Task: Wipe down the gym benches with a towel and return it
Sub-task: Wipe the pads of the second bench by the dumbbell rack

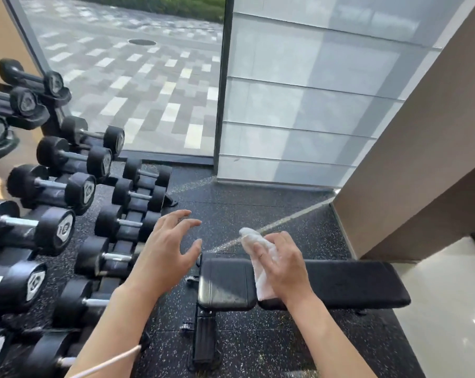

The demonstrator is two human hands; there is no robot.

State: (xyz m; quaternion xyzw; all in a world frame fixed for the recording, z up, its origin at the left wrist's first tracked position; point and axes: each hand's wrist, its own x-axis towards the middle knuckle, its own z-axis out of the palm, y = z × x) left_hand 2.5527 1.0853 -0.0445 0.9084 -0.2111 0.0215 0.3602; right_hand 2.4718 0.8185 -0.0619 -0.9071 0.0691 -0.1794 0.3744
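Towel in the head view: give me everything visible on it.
The small white terry-looking towel is bunched into a loose roll, gripped by the right hand, whose fingers curl over it. One rounded end pokes out beyond the fingertips; the other end hangs below the palm, in front of the black padded gym bench, near the seam between its two pads. Whether it touches the bench cannot be told. The left hand, fingers spread, is clear of it.
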